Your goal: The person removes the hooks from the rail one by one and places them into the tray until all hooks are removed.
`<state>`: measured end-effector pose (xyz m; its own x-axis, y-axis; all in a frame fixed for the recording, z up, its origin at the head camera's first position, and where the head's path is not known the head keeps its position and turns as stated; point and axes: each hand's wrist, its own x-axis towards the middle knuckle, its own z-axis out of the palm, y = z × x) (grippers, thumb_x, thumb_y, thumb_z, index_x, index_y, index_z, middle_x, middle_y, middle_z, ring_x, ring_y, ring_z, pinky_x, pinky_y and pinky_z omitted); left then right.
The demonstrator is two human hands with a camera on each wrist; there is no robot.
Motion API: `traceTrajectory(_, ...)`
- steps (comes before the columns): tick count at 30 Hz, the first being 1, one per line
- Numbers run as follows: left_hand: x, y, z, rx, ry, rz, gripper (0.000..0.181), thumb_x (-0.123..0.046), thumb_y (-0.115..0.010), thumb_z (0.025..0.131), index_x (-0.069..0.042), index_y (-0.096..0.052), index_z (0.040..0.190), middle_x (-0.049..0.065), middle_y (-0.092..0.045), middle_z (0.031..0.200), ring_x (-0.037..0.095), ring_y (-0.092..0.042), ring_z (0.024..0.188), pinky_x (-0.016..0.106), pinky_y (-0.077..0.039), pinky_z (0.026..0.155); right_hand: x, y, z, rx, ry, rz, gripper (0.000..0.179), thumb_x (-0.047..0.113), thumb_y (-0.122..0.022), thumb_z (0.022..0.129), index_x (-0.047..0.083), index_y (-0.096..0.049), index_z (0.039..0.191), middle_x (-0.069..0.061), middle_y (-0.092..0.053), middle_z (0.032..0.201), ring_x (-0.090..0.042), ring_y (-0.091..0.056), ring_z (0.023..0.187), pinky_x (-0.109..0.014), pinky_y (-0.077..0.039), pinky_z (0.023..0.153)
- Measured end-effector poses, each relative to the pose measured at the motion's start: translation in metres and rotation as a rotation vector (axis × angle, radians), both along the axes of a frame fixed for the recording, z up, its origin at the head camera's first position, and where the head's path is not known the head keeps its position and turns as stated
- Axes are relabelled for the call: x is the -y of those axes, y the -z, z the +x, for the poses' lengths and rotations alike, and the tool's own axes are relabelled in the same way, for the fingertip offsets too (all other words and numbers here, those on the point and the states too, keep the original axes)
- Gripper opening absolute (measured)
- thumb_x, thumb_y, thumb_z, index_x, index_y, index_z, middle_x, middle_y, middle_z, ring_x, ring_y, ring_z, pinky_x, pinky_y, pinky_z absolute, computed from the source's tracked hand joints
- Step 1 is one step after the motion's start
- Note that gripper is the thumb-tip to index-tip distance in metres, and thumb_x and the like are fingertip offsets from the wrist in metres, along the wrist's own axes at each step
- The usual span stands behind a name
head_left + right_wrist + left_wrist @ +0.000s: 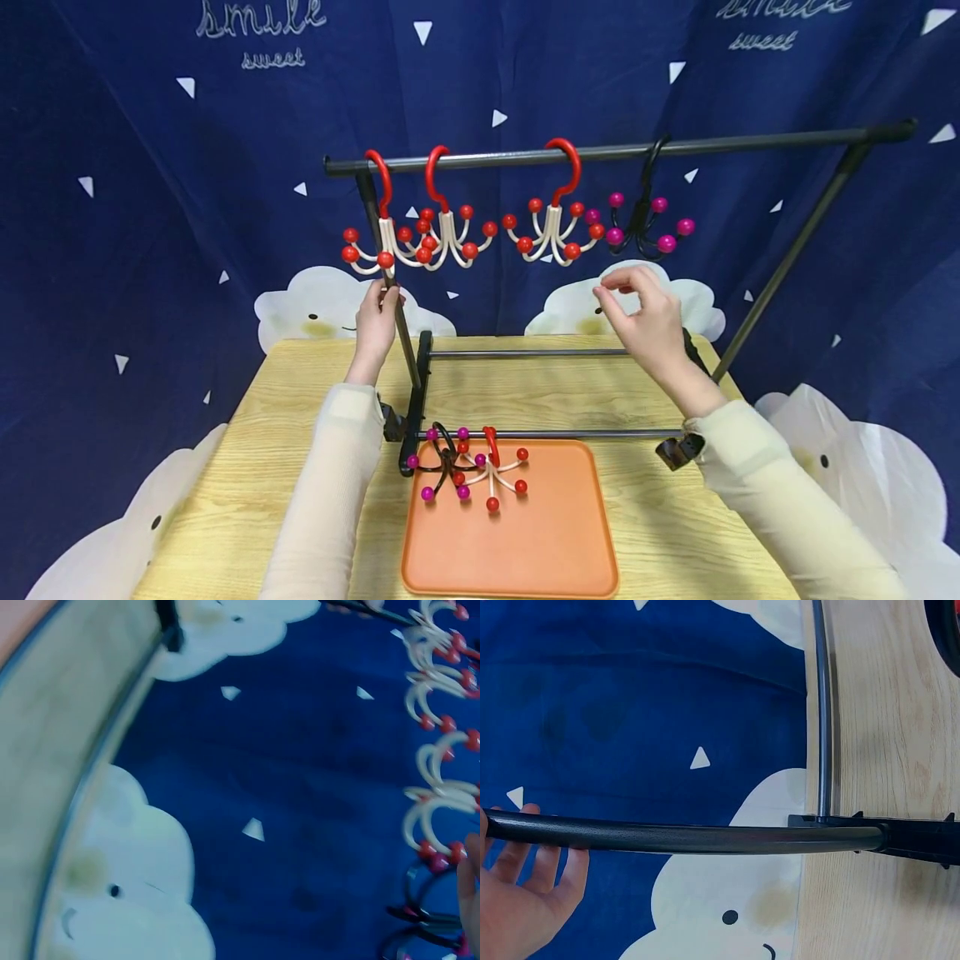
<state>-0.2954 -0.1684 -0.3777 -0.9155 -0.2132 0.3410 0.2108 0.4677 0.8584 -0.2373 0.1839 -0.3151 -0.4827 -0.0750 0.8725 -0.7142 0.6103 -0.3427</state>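
Observation:
My left hand (375, 325) grips the left post (405, 337) of a dark metal rack; in the left wrist view its fingers (546, 868) curl behind the post (705, 837). My right hand (648, 321) is raised below a black claw hanger (641, 208) with magenta balls. Its thumb and forefinger bend toward each other with a gap and hold nothing. Three white claw hangers with red hooks and red balls hang along the top rail (502, 157): a left one (386, 233), a second one (447, 229) close beside it, and another (553, 225) near mid-rail.
An orange tray (517, 550) lies on the wooden table (300, 400) at the rack's front. On it are a black claw hanger (447, 458) with magenta balls and a white one (492, 469) with red balls, overlapping. A blue curtain (225, 208) hangs behind.

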Motion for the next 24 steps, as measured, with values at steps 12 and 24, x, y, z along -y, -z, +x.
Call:
traceTrajectory(12,0.000,-0.002,0.001,0.003,-0.002,0.012,0.030,-0.031,-0.042,0.097,-0.007,-0.052,0.113,0.015,-0.063,0.097,0.029,-0.058,0.096,0.041,-0.040,0.081,-0.012,-0.060,-0.024,-0.011,0.188,-0.259,0.021,0.018,-0.069,0.080,0.000,-0.063,0.088,-0.007,-0.062,0.087,0.001,-0.055,0.076,-0.015,-0.044,0.071)
traceTrajectory(24,-0.001,-0.001,0.001,0.000,0.001,0.021,0.029,-0.031,-0.043,0.096,-0.009,-0.052,0.112,0.014,-0.063,0.096,0.029,-0.059,0.094,0.040,-0.041,0.080,-0.018,-0.087,-0.049,0.264,0.289,-0.345,0.040,0.038,-0.069,0.078,0.011,-0.063,0.107,-0.003,-0.060,0.106,-0.011,-0.058,0.098,-0.018,-0.045,0.082)
